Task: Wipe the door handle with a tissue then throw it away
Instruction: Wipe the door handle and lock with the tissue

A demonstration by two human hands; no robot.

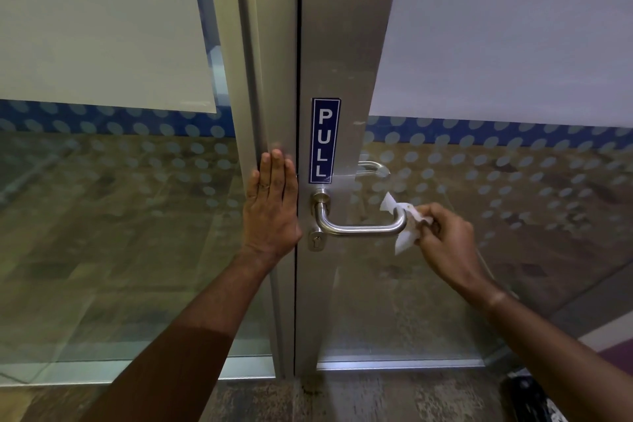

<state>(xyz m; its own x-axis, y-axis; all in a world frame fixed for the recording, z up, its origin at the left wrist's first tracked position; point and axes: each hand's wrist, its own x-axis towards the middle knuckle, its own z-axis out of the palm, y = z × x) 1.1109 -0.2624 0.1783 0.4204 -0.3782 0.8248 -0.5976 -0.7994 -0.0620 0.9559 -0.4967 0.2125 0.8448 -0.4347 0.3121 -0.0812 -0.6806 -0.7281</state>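
Observation:
A brushed steel lever door handle (356,229) juts out from the metal stile of a glass door, with a keyhole below its base. My right hand (445,240) pinches a white tissue (399,216) and presses it against the handle's curved right end. The tissue's corners stick out above and below the handle tip. My left hand (272,202) lies flat with fingers together against the metal door frame, just left of the handle, and holds nothing.
A blue PULL sign (324,140) is stuck above the handle. Frosted and dotted glass panels (513,164) flank the metal frame. A second handle (375,166) shows through the glass on the far side. A dark object (527,397) sits on the floor at lower right.

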